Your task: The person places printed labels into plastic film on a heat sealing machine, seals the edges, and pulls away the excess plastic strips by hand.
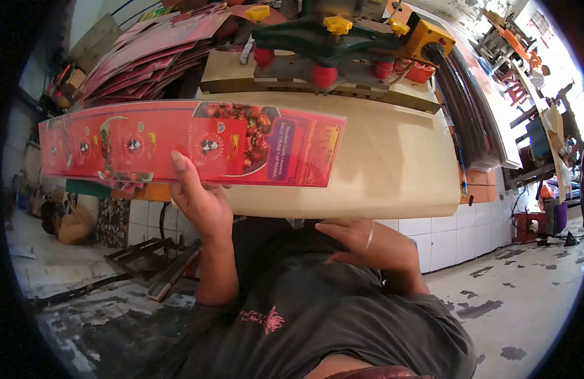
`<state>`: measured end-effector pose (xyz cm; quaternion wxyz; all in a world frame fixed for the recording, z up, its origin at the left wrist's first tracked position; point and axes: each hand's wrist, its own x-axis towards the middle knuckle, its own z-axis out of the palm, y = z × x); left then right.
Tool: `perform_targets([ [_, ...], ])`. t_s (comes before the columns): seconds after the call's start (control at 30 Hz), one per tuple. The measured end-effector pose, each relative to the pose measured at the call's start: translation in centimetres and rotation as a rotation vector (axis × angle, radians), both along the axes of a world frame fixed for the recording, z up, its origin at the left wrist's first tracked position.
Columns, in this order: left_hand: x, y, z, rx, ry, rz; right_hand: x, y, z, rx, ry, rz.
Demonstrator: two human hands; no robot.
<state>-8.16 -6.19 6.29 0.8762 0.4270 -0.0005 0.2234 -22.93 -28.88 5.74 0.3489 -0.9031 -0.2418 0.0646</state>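
My left hand point(202, 201) is closed on a long red printed sheet point(178, 144), thumb on its face and fingers behind. The sheet looks glossy, with food pictures, small logos and a purple label, and is held up over the left part of the cream work surface point(380, 158). My right hand point(371, 245) is at the front edge of that surface, close to my dark shirt. Its fingers stretch to the left with the thumb apart, and I see nothing in it. The fingertips are partly in shadow.
A machine with a dark green frame point(330, 43), yellow knobs and red cylinders stands across the back, above a metal bar point(292, 88). A yellow switch box point(429, 41) is on its right. Red sheets point(159, 50) are piled at back left; stacked dark sheets point(472, 114) stand right.
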Motion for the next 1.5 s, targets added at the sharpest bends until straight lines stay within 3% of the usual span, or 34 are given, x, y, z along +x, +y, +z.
perform_targets([
  [0.2, -0.1, 0.7, -0.7, 0.081, -0.012, -0.069, 0.0, -1.5, 2.9, 0.006, -0.081, -0.096],
  [0.27, -0.1, 0.7, -1.0, 0.074, 0.005, -0.083, 0.4, -1.5, 4.6, 0.199, -0.026, -0.192],
  [0.3, -0.1, 0.7, -1.1, 0.066, 0.023, -0.096, 0.7, -1.1, 4.3, 0.325, -0.221, -0.199],
  [0.33, -0.2, 0.5, -1.2, 0.070, 0.022, -0.095, 0.7, -0.7, 4.5, 0.329, -0.222, -0.198],
  [0.37, -0.3, 0.3, -1.2, 0.048, 0.045, -0.093, 0.6, -0.2, 4.8, 0.500, -0.312, -0.173],
  [0.43, -0.4, 0.2, -1.6, 0.032, 0.069, -0.089, 1.3, 0.1, 4.7, 0.747, -0.534, 0.019],
  [0.47, -0.4, 0.2, -2.0, 0.035, 0.048, -0.107, 1.7, 0.4, 4.7, 0.752, -0.535, 0.018],
  [0.5, -0.4, 0.2, -2.3, 0.037, 0.027, -0.127, 2.0, 0.8, 4.8, 0.952, -0.557, 0.215],
  [0.6, -0.3, 0.7, -3.4, 0.065, 0.025, -0.167, 2.2, 2.7, 5.7, 1.183, -0.618, 0.461],
  [0.83, -1.3, -0.7, -3.0, 0.026, 0.102, -0.144, 2.0, 5.3, 7.2, 1.171, -0.606, 0.615],
  [1.0, -1.7, -1.2, -3.3, 0.048, 0.101, -0.164, 1.7, 5.5, 7.1, 1.271, -0.409, 0.718],
  [1.5, -1.8, -1.0, -4.0, 0.112, 0.052, -0.214, 1.0, 5.1, 7.3, 1.333, -0.264, 0.749],
])
